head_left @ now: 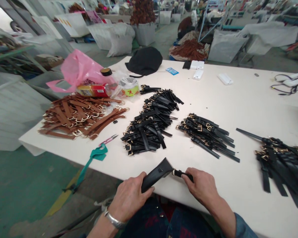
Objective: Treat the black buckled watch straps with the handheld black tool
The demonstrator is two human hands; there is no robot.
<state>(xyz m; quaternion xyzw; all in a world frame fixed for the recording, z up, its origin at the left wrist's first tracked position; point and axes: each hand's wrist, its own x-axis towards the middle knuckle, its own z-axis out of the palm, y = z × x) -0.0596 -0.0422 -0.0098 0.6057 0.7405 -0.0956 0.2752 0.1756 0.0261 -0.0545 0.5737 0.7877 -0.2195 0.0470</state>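
My left hand (pixel 131 196) is closed around a wide black leather-like piece (pixel 157 175), which has a small raised bit on its upper face and a broad, flared far end. Pinched between the thumb and fingers of my right hand (pixel 202 185) is a short black strap (pixel 180 173) with a pale metal fitting at its left tip. That tip is at the flared end of the wide piece; whether they are joined I cannot tell. Beyond my hands lies a long heap of black buckle straps (pixel 149 124), with a smaller pile of black straps (pixel 208 134) right of it.
More black straps (pixel 283 162) lie at the right. Brown straps (pixel 74 115) are heaped at the left, near pink-handled thread snips (pixel 106 140) and a teal ribbon (pixel 95 155). A pink bag (pixel 76 71), a black cap (pixel 146 61) and white devices (pixel 224 78) sit farther back on the white table (pixel 213 99).
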